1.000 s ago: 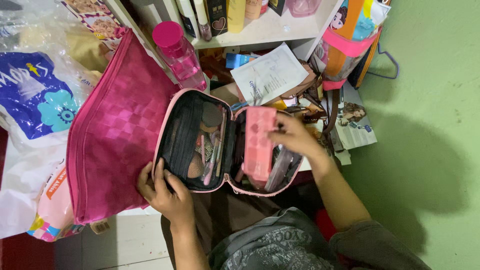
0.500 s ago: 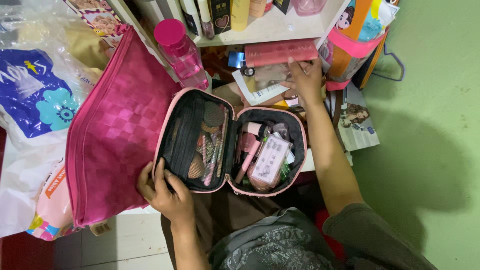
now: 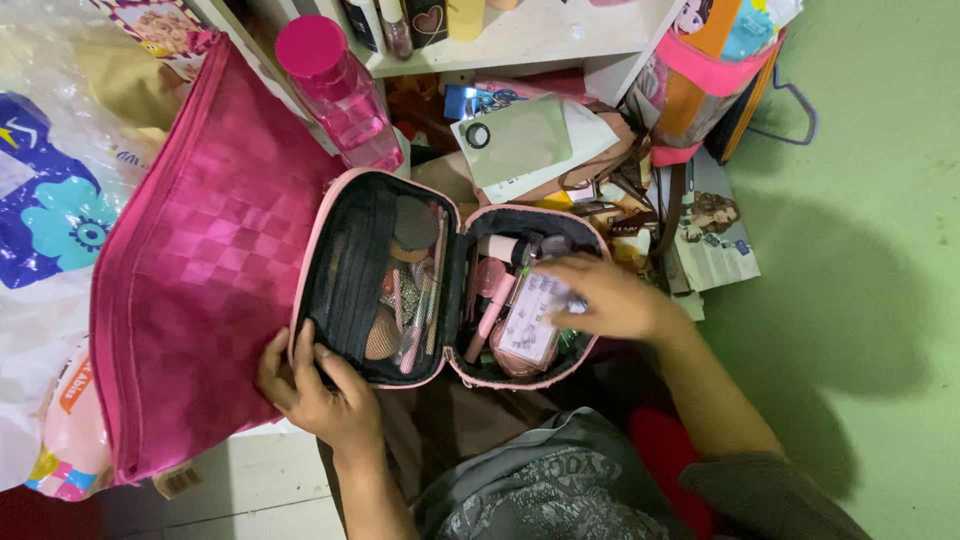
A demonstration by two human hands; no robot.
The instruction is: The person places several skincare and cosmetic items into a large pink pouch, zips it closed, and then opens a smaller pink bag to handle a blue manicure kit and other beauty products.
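Observation:
An open pink makeup case (image 3: 308, 262) with black lining lies in front of me. Its left half holds brushes and compacts (image 3: 408, 290) behind mesh. Its right half holds pink tubes (image 3: 490, 300) and a clear flat box (image 3: 528, 325). My left hand (image 3: 315, 395) grips the case's lower left rim, thumb inside. My right hand (image 3: 610, 295) reaches into the right half, its spread fingers resting on the clear box. A pink palette (image 3: 545, 87) lies in the lower shelf compartment behind the case.
A large magenta checked bag (image 3: 200, 260) lies left of the case, beside plastic bags (image 3: 50, 210). Behind stand a pink bottle (image 3: 335, 85) and a white shelf (image 3: 530, 40) with bottles. Papers and a green card (image 3: 515, 140), an orange bag (image 3: 700, 70) and a magazine (image 3: 715, 235) crowd the right.
My right hand lifted the pink palette out of the case, set it in the shelf compartment, then came back down into the case's right half. My left hand stayed on the rim.

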